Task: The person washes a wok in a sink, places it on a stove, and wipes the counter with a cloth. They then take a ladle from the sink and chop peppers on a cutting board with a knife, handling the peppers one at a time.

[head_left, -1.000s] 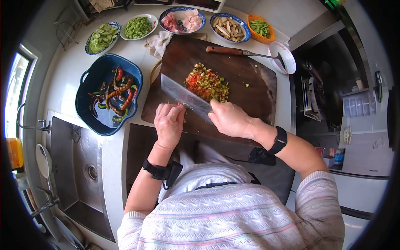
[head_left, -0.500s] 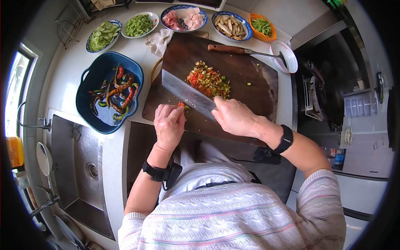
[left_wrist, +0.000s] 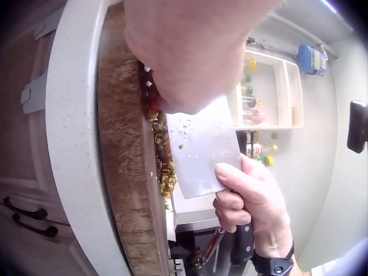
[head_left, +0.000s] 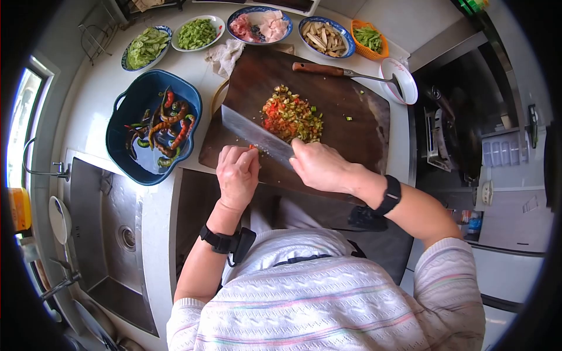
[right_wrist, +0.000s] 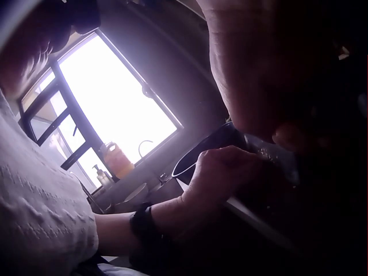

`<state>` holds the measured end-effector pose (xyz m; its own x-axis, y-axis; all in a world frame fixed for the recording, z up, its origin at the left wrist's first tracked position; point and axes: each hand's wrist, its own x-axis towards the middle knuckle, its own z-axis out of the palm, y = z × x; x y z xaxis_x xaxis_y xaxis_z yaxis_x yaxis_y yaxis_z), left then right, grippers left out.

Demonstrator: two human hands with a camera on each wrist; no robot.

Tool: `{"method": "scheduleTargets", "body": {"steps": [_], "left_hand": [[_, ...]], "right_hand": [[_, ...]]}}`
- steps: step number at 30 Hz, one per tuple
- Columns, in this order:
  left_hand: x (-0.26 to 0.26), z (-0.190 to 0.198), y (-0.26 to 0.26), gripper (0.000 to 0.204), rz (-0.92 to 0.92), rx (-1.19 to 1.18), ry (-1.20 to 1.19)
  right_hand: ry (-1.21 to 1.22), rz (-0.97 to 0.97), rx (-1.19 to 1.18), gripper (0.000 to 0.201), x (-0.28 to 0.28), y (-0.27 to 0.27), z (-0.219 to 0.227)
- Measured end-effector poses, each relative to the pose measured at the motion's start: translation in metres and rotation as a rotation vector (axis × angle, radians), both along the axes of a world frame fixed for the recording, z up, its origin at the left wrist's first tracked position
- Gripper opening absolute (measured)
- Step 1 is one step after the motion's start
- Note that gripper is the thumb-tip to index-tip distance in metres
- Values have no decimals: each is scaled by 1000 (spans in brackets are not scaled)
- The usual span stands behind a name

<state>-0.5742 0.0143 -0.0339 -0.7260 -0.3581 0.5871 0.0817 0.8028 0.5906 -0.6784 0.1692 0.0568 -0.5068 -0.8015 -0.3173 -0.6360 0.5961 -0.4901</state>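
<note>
Dark brown wooden cutting board point(head_left: 351, 137) under both hands, on a white stone counter point(head_left: 93, 134). Right hand point(head_left: 321, 165) wrapped around the dark handle of a broad steel cleaver point(head_left: 253, 133), thumb pressed flat on the blade side, as seen in the left wrist view point(left_wrist: 201, 150). Blade tilted, its edge down on the board just beside the left knuckles. Left hand point(head_left: 237, 172) curled, fingertips point(head_left: 249, 153) tucked under and pinching a small red pepper piece point(head_left: 252, 147) against the board, right at the blade. Beyond the cleaver, away from both hands, a loose pile of chopped red and green peppers point(head_left: 291, 115). To the left of the left hand, a deep dark blue baking dish point(head_left: 120, 152) with whole red and green peppers point(head_left: 164, 128) inside. Far beyond the right hand, a wooden-handled metal ladle point(head_left: 345, 71), its bowl resting in a small white bowl with a red rim point(head_left: 410, 88). At the far edge of the counter, well apart from the hands, a row of dishes with cut vegetables and raw meat point(head_left: 257, 26). Right wrist view too dark to show more than the left hand point(right_wrist: 221, 172) near the blade.
</note>
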Motion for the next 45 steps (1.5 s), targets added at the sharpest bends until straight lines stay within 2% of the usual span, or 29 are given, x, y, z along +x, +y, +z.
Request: {"method": "scheduleTargets", "body": {"steps": [7, 14, 20, 29, 35, 45], "left_hand": [[2, -4, -1, 16, -10, 16, 2], [2, -6, -1, 17, -11, 40, 4], [2, -5, -1, 16, -1, 8, 12], [6, 0, 0, 16, 0, 8, 29], [11, -3, -1, 17, -1, 17, -9], [9, -5, 0, 16, -5, 19, 5]], "right_hand": [[-1, 1, -14, 21, -3, 0, 10], [-12, 2, -40, 21, 0, -1, -8], [-5, -2, -23, 21, -4, 1, 11], [11, 25, -99, 20, -5, 3, -16], [-5, -3, -59, 20, -2, 3, 11], [-7, 17, -34, 21, 1, -3, 1]]}}
